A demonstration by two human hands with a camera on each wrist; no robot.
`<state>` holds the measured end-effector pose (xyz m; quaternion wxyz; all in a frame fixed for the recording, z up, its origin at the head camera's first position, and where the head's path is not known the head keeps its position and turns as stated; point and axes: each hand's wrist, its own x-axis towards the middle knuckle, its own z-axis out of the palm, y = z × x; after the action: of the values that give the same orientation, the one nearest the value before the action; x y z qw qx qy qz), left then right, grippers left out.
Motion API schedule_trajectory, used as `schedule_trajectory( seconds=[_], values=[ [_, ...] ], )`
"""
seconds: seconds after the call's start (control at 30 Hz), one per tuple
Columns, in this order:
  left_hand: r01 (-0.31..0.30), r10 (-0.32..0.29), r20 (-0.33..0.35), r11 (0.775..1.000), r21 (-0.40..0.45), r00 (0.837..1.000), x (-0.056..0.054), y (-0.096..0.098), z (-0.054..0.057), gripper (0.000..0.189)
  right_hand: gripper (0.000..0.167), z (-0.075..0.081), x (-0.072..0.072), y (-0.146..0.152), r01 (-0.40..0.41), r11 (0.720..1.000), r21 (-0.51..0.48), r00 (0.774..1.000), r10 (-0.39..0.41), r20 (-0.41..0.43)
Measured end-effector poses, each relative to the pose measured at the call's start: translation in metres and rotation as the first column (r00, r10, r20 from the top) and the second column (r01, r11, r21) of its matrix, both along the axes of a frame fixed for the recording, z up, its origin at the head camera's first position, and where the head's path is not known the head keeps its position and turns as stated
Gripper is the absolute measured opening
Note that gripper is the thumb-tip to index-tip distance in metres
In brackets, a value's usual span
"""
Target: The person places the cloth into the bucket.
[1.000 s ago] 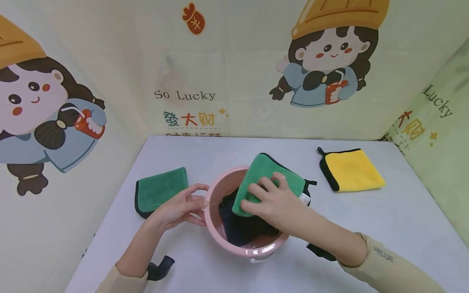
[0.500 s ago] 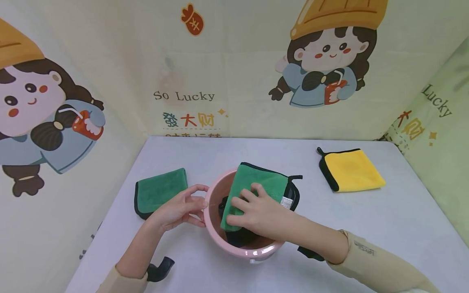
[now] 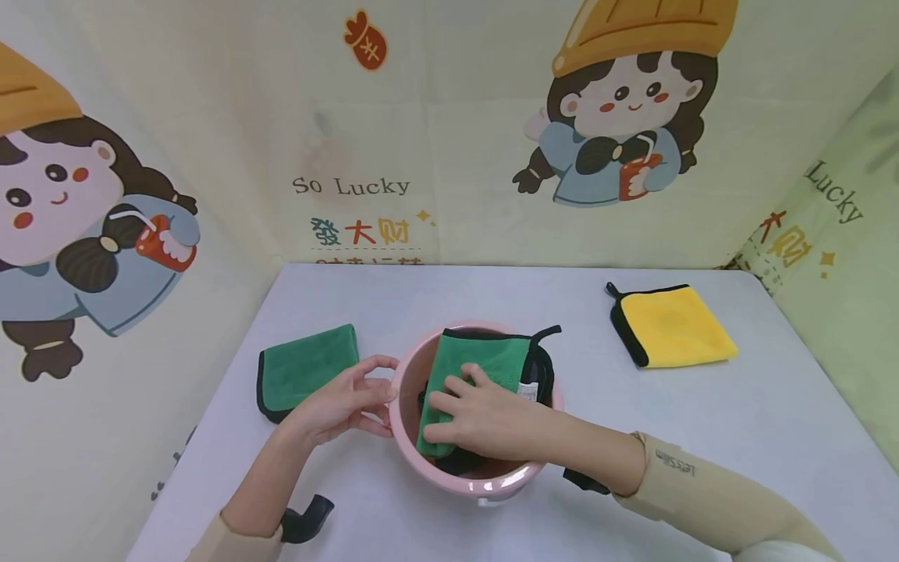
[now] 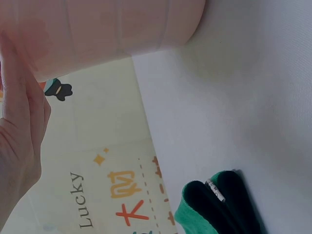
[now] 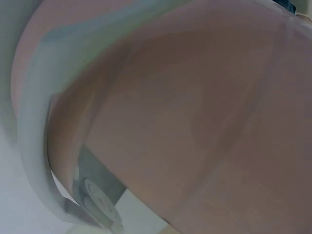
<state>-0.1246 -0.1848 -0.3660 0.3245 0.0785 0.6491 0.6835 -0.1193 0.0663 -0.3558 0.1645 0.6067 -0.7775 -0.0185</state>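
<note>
In the head view a pink bucket [image 3: 405,414] stands on the table. My left hand [image 3: 349,402] touches its left side, the fingertips against the outer wall. In the left wrist view those fingers lie along the bucket's wall [image 4: 97,29]. A folded green cloth [image 3: 438,390] with black edging and a black hanging loop sits tilted in the bucket's mouth. My right hand [image 3: 485,417] grips it from above with bent fingers. Dark cloth [image 3: 460,462] shows beneath it, mostly hidden. In the right wrist view the bucket's wall [image 5: 195,136] and pale handle [image 5: 36,107] fill the frame.
Another folded green cloth [image 3: 309,367] lies left of the bucket, partly behind my left hand. A yellow cloth [image 3: 677,328] with black edging lies at the back right. Something black [image 3: 586,481] peeks out under my right forearm. A printed curtain [image 3: 463,156] hangs behind the table.
My right hand has moved left and down with the green cloth, from above the bucket's right rim into its mouth. The left hand has stayed at the bucket's side.
</note>
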Motion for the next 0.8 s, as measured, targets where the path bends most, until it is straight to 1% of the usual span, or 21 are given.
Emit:
schedule_trajectory(
  seconds=[0.17,0.4,0.53,0.67,0.8],
  values=[
    [-0.001,0.001,0.004,1.0,0.004,1.0,0.0002,-0.0001,-0.0001,0.044,0.018,-0.0021,-0.0012,-0.002,0.007,1.0,0.03,1.0,-0.008,0.03],
    [-0.002,0.002,0.003,1.0,0.01,1.0,0.0004,-0.0001,-0.0002,0.042,0.019,-0.0055,-0.0018,-0.0034,0.018,0.998,0.058,0.999,-0.02,0.033],
    [0.0,0.0,0.002,1.0,0.011,1.0,0.0007,0.0001,0.0001,0.042,0.021,-0.0062,-0.0022,-0.0043,0.029,0.995,0.094,0.998,-0.034,0.052],
    [-0.001,0.001,0.001,1.0,0.011,1.0,0.0012,0.0,0.0005,0.042,0.024,-0.0064,-0.0028,-0.006,0.045,0.986,0.161,0.992,-0.063,0.107],
    [-0.003,0.003,-0.002,1.0,0.007,1.0,0.0016,0.0001,0.0009,0.041,0.028,-0.007,-0.0031,-0.0075,0.057,0.971,0.234,0.98,-0.099,0.171]
  ],
)
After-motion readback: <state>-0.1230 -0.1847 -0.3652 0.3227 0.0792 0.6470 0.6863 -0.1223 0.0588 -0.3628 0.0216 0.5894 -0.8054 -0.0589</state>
